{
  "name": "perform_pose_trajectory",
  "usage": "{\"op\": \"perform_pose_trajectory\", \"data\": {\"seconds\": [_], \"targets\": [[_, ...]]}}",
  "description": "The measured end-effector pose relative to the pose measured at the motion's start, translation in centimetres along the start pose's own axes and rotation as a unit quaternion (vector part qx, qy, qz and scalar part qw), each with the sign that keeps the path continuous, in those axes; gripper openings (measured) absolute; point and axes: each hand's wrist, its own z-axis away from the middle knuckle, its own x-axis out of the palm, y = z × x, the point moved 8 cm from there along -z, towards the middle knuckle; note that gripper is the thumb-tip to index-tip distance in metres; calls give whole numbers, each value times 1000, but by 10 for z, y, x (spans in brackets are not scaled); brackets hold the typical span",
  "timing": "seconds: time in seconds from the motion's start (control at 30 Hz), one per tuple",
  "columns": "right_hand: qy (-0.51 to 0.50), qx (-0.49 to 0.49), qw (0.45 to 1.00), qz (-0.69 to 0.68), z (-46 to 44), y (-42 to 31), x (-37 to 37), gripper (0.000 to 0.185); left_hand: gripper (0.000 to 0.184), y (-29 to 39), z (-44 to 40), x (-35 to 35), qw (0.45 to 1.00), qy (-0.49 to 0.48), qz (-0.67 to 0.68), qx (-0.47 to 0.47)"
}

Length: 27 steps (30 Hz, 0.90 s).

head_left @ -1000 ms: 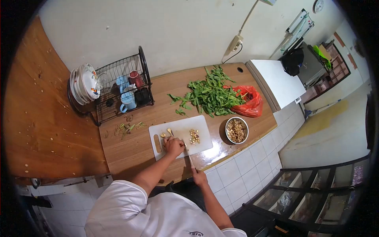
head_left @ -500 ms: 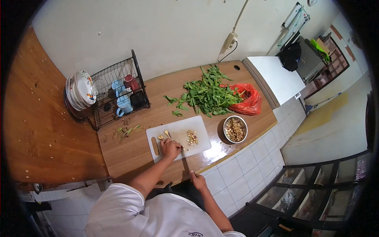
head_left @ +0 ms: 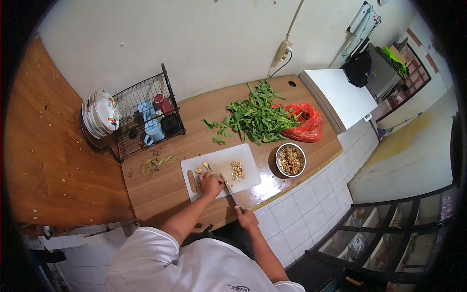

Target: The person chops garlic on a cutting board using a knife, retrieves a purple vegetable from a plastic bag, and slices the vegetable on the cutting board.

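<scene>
A kitchen knife is gripped by its handle in my right hand, just off the near edge of the white cutting board. Its blade reaches over the board, beside the fingertips of my left hand. Those left fingers are curled down on the board, and whatever they pinch is too small and covered to make out. Behind them lie a couple of pale, clove-like pieces. A small heap of chopped pale bits sits right of the blade.
Right of the board stands a metal bowl of brown chopped pieces. Leafy greens spill from a red plastic bag behind. Stem scraps lie left, near a dish rack with cups and plates. The table's front edge borders tiled floor.
My right hand has shifted slightly up and right, and the knife blade has moved forward over the board with its face now catching light. My left hand stays nearly in place.
</scene>
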Motion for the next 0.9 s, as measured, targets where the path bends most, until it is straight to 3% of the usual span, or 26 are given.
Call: {"op": "perform_pose_trajectory", "data": {"seconds": [0.2,0.5,0.7,0.9], "targets": [[27,17,999,17,-6,6,1,75,8,-2,2,-3,1000,13,6,6],[43,-21,995,-82,-8,45,29,74,10,-3,3,-9,1000,3,-9,-20],[-41,5,993,-112,-5,36,34,75,7,-10,1,5,1000,12,-17,-3],[77,-24,996,-43,-25,9,14,76,4,1,-1,2,1000,5,-19,9]]}}
